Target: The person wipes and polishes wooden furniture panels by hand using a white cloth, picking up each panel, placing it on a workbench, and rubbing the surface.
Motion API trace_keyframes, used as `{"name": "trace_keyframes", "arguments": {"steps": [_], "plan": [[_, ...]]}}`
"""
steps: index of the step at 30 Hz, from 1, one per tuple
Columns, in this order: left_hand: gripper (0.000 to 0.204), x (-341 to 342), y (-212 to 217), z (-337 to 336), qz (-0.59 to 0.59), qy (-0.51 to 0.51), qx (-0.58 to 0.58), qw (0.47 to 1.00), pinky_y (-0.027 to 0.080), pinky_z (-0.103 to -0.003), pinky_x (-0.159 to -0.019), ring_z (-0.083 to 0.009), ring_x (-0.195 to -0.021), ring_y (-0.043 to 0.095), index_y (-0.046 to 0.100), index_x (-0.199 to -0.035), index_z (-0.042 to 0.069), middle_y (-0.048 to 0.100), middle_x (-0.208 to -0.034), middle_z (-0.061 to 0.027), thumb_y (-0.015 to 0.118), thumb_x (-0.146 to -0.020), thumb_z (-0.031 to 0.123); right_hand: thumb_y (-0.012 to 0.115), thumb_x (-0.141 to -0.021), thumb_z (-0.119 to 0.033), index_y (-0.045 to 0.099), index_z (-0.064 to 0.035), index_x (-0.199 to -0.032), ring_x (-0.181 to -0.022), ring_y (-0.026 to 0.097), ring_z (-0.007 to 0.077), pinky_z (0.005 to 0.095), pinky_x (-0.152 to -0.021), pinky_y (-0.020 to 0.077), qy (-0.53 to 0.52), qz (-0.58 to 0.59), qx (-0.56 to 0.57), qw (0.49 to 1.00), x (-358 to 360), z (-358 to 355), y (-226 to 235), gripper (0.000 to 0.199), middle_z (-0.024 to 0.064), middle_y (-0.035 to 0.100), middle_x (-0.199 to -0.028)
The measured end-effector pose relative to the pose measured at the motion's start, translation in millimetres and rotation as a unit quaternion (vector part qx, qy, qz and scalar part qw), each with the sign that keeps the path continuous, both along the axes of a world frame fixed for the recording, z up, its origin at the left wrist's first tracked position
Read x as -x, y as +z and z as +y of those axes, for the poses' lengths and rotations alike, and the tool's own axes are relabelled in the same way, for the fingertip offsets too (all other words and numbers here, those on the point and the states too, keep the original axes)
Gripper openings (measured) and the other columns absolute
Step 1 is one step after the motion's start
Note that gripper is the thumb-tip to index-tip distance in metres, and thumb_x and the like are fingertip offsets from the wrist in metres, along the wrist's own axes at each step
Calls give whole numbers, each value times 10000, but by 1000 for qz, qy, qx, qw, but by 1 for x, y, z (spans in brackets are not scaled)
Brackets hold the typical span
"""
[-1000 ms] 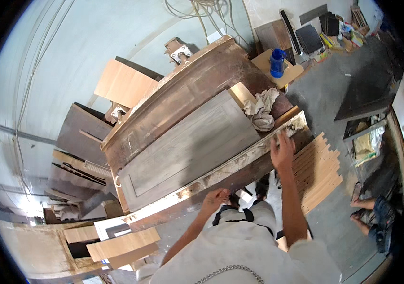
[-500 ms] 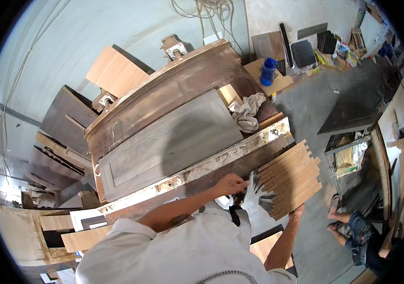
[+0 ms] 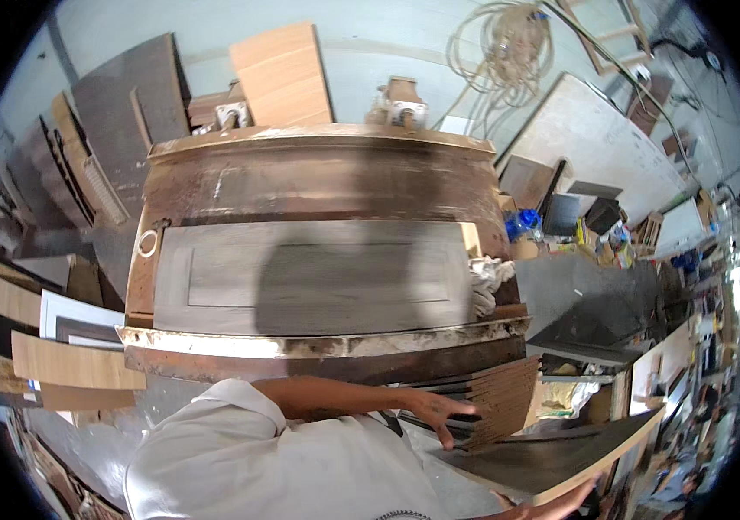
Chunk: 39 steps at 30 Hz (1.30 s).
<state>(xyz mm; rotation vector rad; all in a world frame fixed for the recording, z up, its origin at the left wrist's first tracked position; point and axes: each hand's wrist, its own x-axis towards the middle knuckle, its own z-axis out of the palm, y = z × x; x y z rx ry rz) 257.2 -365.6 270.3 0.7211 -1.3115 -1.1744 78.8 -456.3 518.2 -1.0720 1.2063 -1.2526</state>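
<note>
My left hand point(image 3: 441, 412) reaches across my body with thumb and fingers apart, beside a stack of brown wood strips point(image 3: 509, 400) with stepped ends. Its fingertips lie over the near side of the stack; whether they touch it I cannot tell. Low at the right, my right hand point(image 3: 566, 501) is at the pale edge of a dark board point(image 3: 552, 459). Its fingers are blurred, so their grip on that edge is unclear. In front of me a grey framed panel point(image 3: 327, 277) lies flat on a worn brown workbench point(image 3: 301, 178).
A crumpled cloth point(image 3: 490, 282) lies at the panel's right end. Light wood boards point(image 3: 75, 362) stand at the left, and more panels point(image 3: 132, 95) lean on the wall. A blue jug point(image 3: 523, 224) stands beyond the bench's right end. Coiled cable point(image 3: 504, 43) hangs above.
My view has turned and the bench now lies level across it. The strip stack now shows more edge-on, lower down. My right hand is no longer at the stack but at the dark board's edge.
</note>
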Motion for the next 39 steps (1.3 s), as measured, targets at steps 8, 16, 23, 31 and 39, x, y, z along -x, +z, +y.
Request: {"name": "trace_keyframes", "arguments": {"steps": [8,16,23,31,39], "plan": [[515,-86,100,142,289,168,76,939,432,-285,-765,-114,-921,510,466,-1228,55,549,-1056,-6,714,-806,215,557,-871,-295,363,32,-1365,-1191,489,311,434,-1010,355,693,-117,163,692,-286,183,53,623,198,466,-1331],[392,-176,64,293,599,454,14,659,415,-462,-947,-277,-1068,543,530,-1147,-25,572,-1154,-129,649,-795,100,624,-847,-200,501,31,-1231,-1210,448,389,441,-1001,361,434,366,530,630,-286,166,-53,464,243,488,-1282],[432,-213,49,332,658,502,82,556,398,-477,-963,-301,-1106,514,500,-1176,-12,524,-1209,-140,598,-779,129,509,-838,-593,422,78,-1298,-1253,378,435,458,-998,358,119,735,200,637,-212,-53,-114,817,324,349,-1364],[306,-310,-16,297,656,530,101,529,423,-409,-933,-255,-1043,542,508,-1111,-40,549,-1146,-128,564,-851,111,482,-921,-460,571,126,-1062,-841,605,227,399,-762,465,345,595,235,687,-459,-107,-157,609,247,660,-938],[562,-413,-2,280,586,484,-195,620,478,-429,-937,-280,-1060,568,388,-1272,-82,531,-1199,-206,484,-944,363,486,-871,-543,641,0,-1077,-1003,565,417,440,-854,425,395,574,289,656,-618,-240,-316,601,266,615,-1055]]}}
